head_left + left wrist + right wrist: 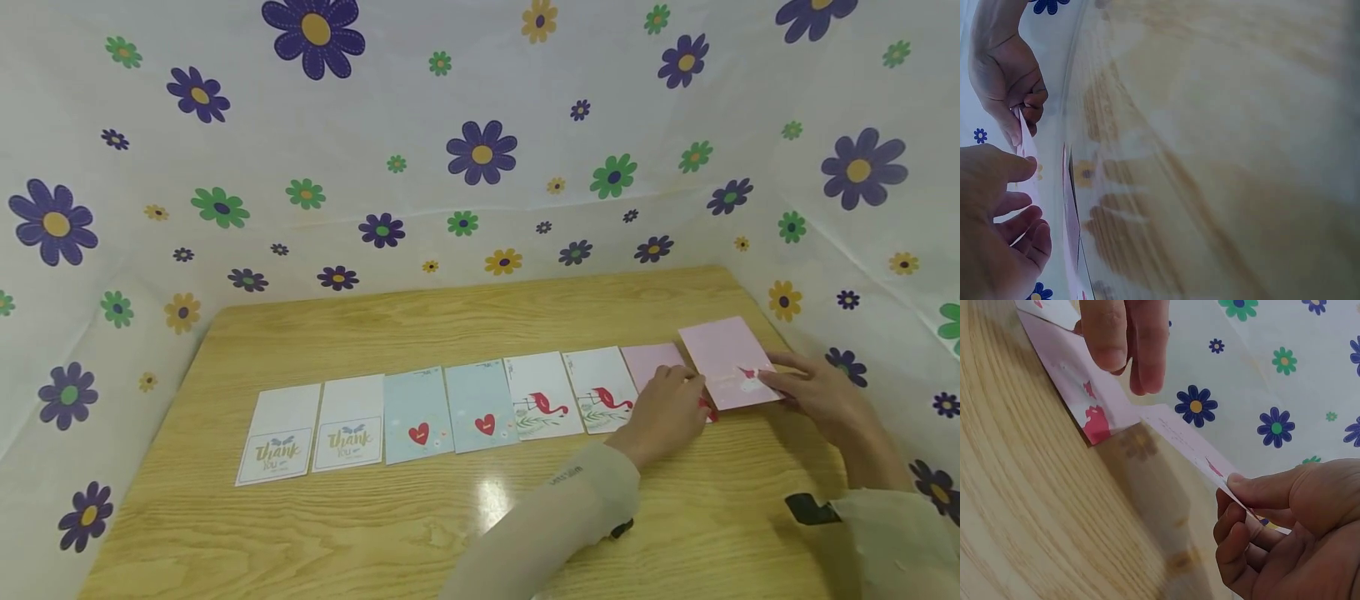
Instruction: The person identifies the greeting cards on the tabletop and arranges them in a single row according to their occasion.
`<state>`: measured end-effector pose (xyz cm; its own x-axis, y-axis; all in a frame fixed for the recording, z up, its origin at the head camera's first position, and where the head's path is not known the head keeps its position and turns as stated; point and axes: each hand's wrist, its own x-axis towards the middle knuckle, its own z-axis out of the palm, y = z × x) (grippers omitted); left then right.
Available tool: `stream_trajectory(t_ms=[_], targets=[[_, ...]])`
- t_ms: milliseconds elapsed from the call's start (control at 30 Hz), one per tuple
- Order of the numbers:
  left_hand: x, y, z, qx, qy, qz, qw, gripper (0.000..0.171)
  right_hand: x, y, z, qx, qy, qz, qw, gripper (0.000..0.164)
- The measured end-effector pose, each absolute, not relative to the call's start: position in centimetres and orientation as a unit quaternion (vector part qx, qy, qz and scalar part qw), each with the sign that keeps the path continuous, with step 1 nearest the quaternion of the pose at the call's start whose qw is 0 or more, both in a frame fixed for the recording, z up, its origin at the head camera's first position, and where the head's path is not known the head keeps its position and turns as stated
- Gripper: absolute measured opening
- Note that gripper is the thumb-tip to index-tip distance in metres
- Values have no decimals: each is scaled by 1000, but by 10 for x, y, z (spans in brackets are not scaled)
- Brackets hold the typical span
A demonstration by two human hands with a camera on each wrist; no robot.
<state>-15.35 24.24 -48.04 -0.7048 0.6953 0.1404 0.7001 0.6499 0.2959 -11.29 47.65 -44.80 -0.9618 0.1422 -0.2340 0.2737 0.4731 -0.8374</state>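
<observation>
My right hand [817, 398] pinches a pink card [722, 354] by its right edge, thumb on the printed face. The card is raised and tilted above the right end of a row of cards. In the right wrist view the thumb lies along one side of the card [1182, 445] and the fingers curl behind it. My left hand [670, 412] hovers over another pink card [647, 358] lying on the table, partly covering it. Its fingers [1016, 215] are loosely bent beside the raised card and hold nothing.
Left along the row lie two flamingo cards [542, 418], two light blue heart cards [420, 408] and two white "Thank you" cards [283, 417]. They rest on a wooden table [337, 533]. A flower-printed cloth [420, 108] rises behind and at both sides.
</observation>
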Motion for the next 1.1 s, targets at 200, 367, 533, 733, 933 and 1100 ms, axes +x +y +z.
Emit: stream_trajectory(t_ms=[200,367,533,733,933,1100], targets=[[-151,248,-482,-402,-910,-99,-20,39,-115,483,-455,138,897,-415,58,65],[-148,250,-485,-410,-910,-61,-20,39,-115,484,-459,150,933,-321,58,64],[-149,249,-485,-409,-911,-52,-17,37,-113,480,-461,154,948,-275,45,60],[-151,246,-484,-409,-911,-46,-24,40,-110,472,-462,133,967,-214,25,57],[-152,245,-484,-419,-907,-25,-17,43,-110,462,-460,124,975,-184,18,60],[-151,246,-483,-424,-905,-9,-18,42,-112,459,-459,127,973,-183,54,61]])
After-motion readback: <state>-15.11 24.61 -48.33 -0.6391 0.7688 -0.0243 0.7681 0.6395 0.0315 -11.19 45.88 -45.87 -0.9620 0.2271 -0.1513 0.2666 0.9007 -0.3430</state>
